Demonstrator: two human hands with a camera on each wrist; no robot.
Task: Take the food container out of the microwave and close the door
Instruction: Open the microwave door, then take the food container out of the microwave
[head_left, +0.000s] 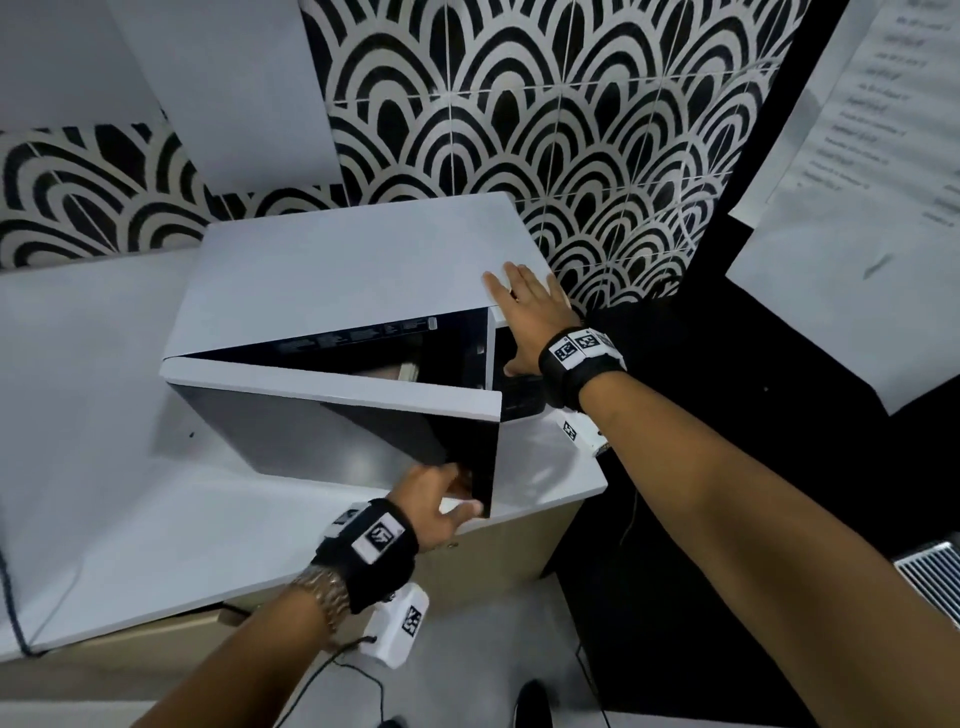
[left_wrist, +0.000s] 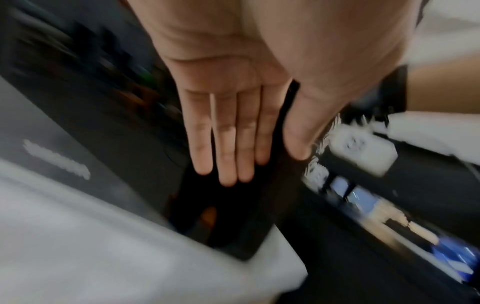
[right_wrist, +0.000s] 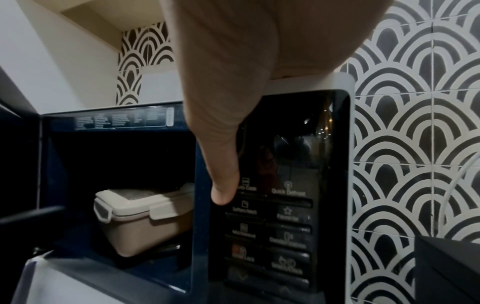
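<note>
A white microwave (head_left: 337, 270) stands on the counter with its dark-faced door (head_left: 311, 431) swung partly open to the front left. Inside the cavity sits a beige food container (right_wrist: 140, 218) with a clip-on lid; the head view shows only a sliver of it. My left hand (head_left: 441, 493) is at the door's free edge, low down, its fingers (left_wrist: 228, 154) straight along the door's front and the thumb beside the edge. My right hand (head_left: 524, 312) lies flat on the microwave's top right corner, its thumb (right_wrist: 223, 185) down on the control panel (right_wrist: 285, 226). Neither hand touches the container.
The white counter (head_left: 104, 415) runs left of the microwave and ends just right of it. A black-and-white tiled wall (head_left: 571, 130) is behind, a white upper cabinet (head_left: 234, 78) above. Papers (head_left: 857, 208) hang on the black wall at right. A black object (right_wrist: 446, 267) stands right of the microwave.
</note>
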